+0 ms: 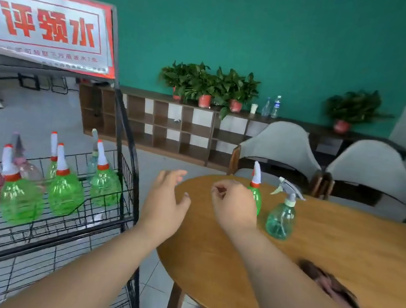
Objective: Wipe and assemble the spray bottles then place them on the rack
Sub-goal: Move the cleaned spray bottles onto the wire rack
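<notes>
Two spray bottles upright on table (pixel 341 238), centre-right: green bottle (pixel 256 199) just behind right hand (pixel 234 205), teal bottle (pixel 281 219) beside it | right fingers loosely curled, empty | left hand (pixel 166 201) fingers spread, empty | rack (pixel 123 127) lower left holds more bottles

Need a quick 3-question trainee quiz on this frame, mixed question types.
1. True or false: the right hand grips the teal spray bottle.
2. How many spray bottles stand on the wooden table? A) one B) two C) four
3. Fill in: the dark cloth lies on the table beside the person's ____ forearm.

Key: 1 false, the hand holds nothing. 2 B, the teal one and a green spray bottle. 3 right.
</notes>
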